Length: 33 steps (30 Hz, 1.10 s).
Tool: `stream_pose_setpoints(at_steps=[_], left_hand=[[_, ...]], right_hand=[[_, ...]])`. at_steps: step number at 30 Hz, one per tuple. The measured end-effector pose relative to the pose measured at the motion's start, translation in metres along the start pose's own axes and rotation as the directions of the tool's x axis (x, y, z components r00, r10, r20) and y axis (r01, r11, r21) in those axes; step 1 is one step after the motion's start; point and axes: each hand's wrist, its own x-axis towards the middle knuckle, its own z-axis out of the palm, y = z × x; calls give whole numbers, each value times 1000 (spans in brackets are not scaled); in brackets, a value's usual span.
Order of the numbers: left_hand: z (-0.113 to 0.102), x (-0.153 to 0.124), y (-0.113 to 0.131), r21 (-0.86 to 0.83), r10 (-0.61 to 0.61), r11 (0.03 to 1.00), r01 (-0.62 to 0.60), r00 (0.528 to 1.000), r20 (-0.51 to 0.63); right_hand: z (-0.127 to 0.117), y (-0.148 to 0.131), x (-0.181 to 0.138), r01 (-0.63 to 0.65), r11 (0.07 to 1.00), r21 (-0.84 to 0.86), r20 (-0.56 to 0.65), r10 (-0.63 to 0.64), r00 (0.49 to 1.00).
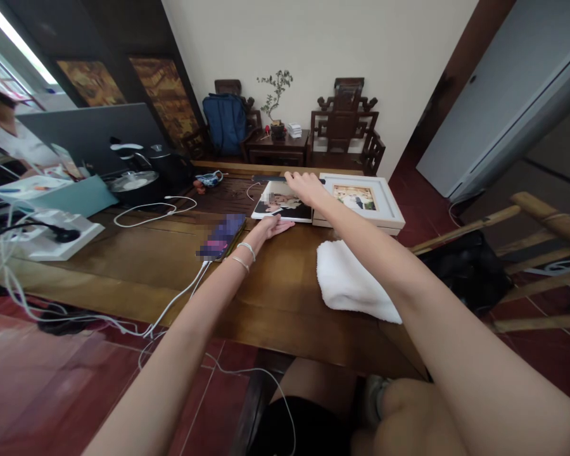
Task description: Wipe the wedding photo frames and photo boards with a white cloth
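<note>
A photo album point(292, 210) with a couple's picture on its face lies on the wooden table, its left part uncovered. My left hand point(276, 226) is at its near edge, palm turned up, fingers stretched out and thumb by the edge. Over the far edge reaches my right hand point(308, 185), its fingers curled around a long dark flat strip point(267, 178) that shows on both sides of the hand. Just right of the album sits a white box point(384, 201) with a framed photo in its top; my right forearm covers part of it.
A folded white towel point(346, 278) lies near the front edge under my right arm. A phone point(221, 237) with a white cable is left of my left hand. Farther left are a power strip point(59, 237), a teal organizer point(76, 196), a pot point(135, 185) and a monitor point(99, 136).
</note>
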Motion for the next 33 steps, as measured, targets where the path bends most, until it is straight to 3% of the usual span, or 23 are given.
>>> stream_pose_setpoints(at_steps=[7,12,16,17,19,21,25,29,33], left_hand=[[-5,-10,5,42,-48,998,48,999,-9],[-1,-23,15,46,23,999,-23,1000,-3],[7,-35,40,-39,134,991,-129,981,143],[10,-36,47,-131,190,978,-161,950,248],[15,-33,59,-285,278,939,-194,915,291],[20,-26,66,-346,315,913,-215,911,265],[25,-14,73,-327,342,899,-291,933,109],[20,-23,83,-352,407,870,-346,906,115],[6,-54,100,-404,521,810,-426,839,159]], right_hand=[[-3,-6,-1,-8,1000,12,9,8,1000],[-4,-8,-2,-10,1000,18,22,10,1000],[-3,-10,-2,-7,999,33,26,6,1000],[-2,-11,-2,-5,999,37,27,4,1000],[0,-12,-2,-2,999,41,27,1,1000],[1,-11,-3,6,999,44,31,-8,999],[-6,3,-4,77,995,65,61,-81,995],[-32,34,-16,98,986,137,-83,-87,993],[-54,59,-67,3,977,212,-236,49,971]])
